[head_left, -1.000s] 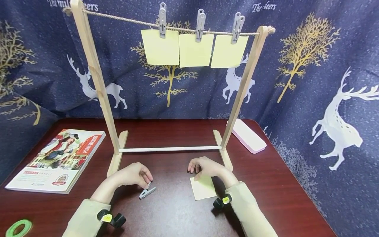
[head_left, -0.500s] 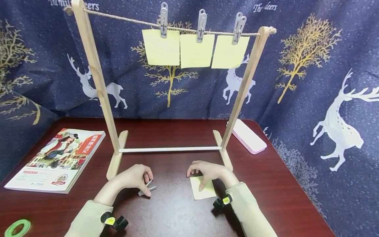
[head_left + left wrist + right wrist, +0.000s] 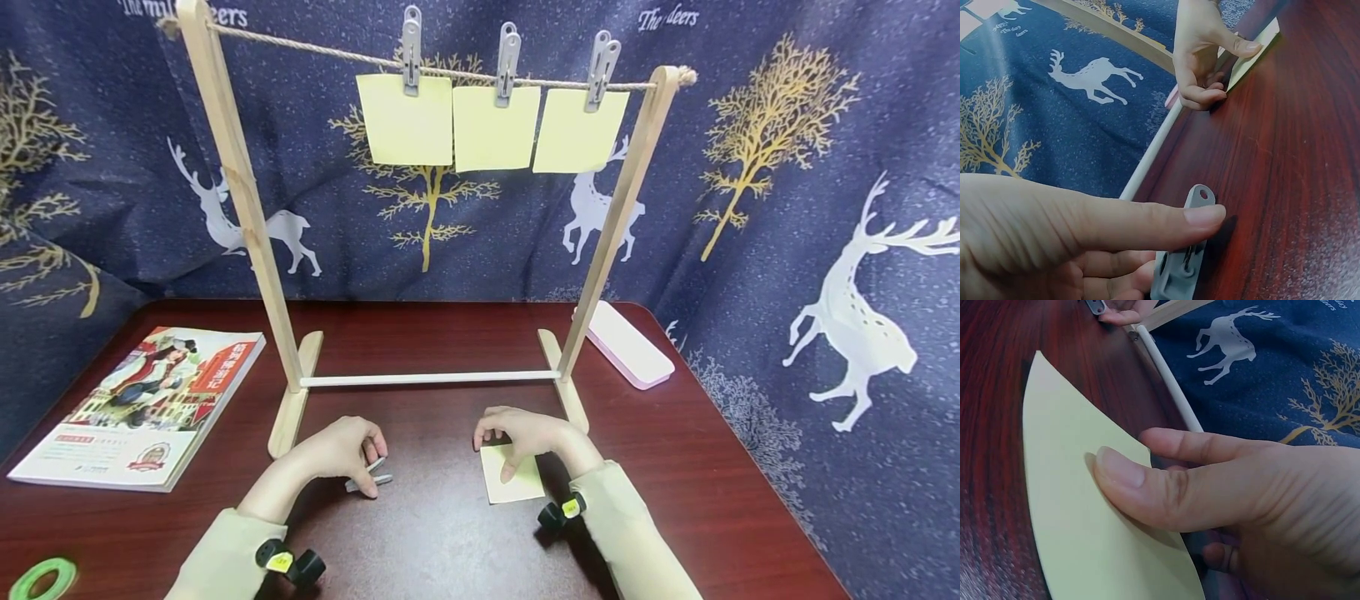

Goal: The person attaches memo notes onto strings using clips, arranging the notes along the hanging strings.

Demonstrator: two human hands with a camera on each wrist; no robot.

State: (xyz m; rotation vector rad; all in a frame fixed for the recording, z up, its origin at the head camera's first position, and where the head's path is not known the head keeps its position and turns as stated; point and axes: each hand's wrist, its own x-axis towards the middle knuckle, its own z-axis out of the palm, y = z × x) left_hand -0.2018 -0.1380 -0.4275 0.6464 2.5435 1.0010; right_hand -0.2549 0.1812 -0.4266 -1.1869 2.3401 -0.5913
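Observation:
Near the front left of the stand, my left hand [image 3: 345,450] holds a grey clothespin [image 3: 384,480] between thumb and fingers. In the left wrist view the thumb lies across the clothespin [image 3: 1199,199], with the fingers on its other side. To the right, my right hand [image 3: 528,432] holds a pale yellow sticky note [image 3: 517,487] by its far edge. In the right wrist view its thumb lies on the face of the note [image 3: 1079,469], and the fingers reach past the edge, partly hidden. The note looks bowed there.
A wooden stand [image 3: 251,208] carries a rope [image 3: 315,50] where three yellow notes [image 3: 408,125] hang from grey clothespins [image 3: 506,62]. A book [image 3: 150,400] lies at left, a green ring [image 3: 41,579] at front left, a pink-and-white case [image 3: 626,346] at back right.
My left thumb has come down over the clothespin, which has turned slightly. My right thumb has moved onto the note's face. Over the last half second both hands barely move.

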